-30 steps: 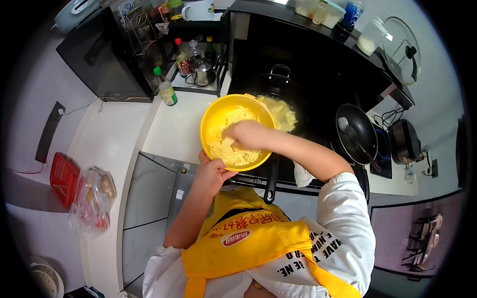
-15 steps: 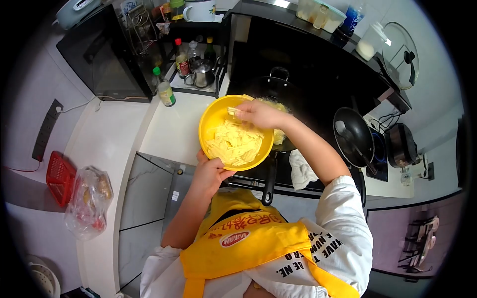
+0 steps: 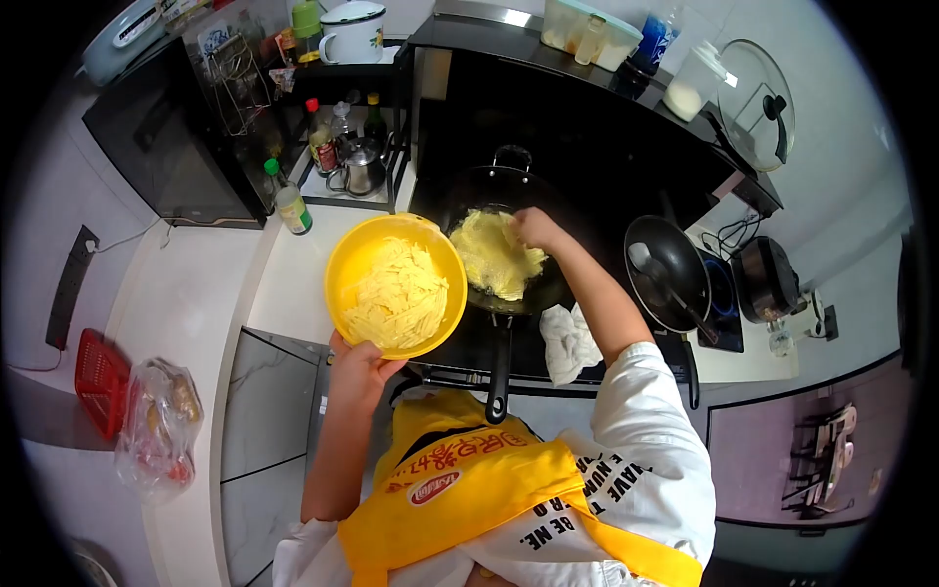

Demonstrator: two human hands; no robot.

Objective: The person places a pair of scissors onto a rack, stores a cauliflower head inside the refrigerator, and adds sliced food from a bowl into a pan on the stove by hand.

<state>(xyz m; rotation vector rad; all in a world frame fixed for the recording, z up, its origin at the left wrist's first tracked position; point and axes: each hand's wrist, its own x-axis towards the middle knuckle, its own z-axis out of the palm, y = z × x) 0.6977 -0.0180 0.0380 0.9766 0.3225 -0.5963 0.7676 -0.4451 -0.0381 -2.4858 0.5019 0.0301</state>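
My left hand (image 3: 362, 370) grips the near rim of a yellow bowl (image 3: 339, 264), thumb over the edge. Inside the bowl lies a heap of pale yellow cut strips (image 3: 401, 298) that look like potato. To the right, a black wok (image 3: 548, 284) sits on the stove with more yellow strips (image 3: 494, 259) in bubbling oil. My right hand (image 3: 533, 230) is over the wok's right part, fingers curled downward and closed. What they hold, if anything, is hidden. The wok's black handle (image 3: 499, 367) points toward my apron.
A white cloth (image 3: 569, 342) lies on the stove's front, right of the handle. Farther right is a second black pan (image 3: 675, 264) with a ladle-like utensil in it. Left of the stove stand a green-capped bottle (image 3: 290, 201) and a metal pot (image 3: 362, 171). A bagged item (image 3: 159, 426) lies on the left counter.
My right hand has moved from above the bowl, where it held a few strips, to over the wok. The bowl has shifted left and slightly nearer, uncovering the wok's contents.
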